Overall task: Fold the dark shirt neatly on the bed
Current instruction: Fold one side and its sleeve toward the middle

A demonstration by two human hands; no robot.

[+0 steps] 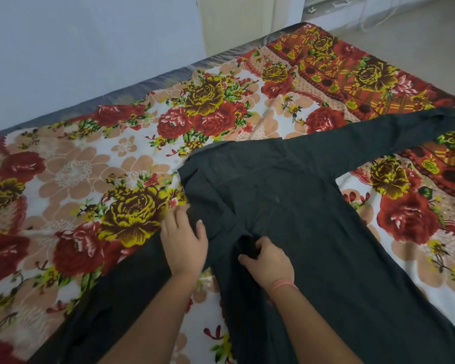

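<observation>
The dark shirt (300, 206) lies spread back-up on the floral bed sheet (90, 166). One sleeve stretches to the far right, the other runs down to the lower left. My left hand (183, 240) rests flat with straight fingers on the shirt's left shoulder, where that sleeve begins. My right hand (267, 260) lies on the cloth near the armpit, its fingers curled and pinching a small fold of the dark fabric. A pink band circles my right wrist.
The bed's grey mattress edge (132, 86) runs along a pale blue wall (76, 35) at the back. Bare floor (418, 27) lies beyond the bed's far right corner. A cream cabinet or door (234, 19) stands at the top middle.
</observation>
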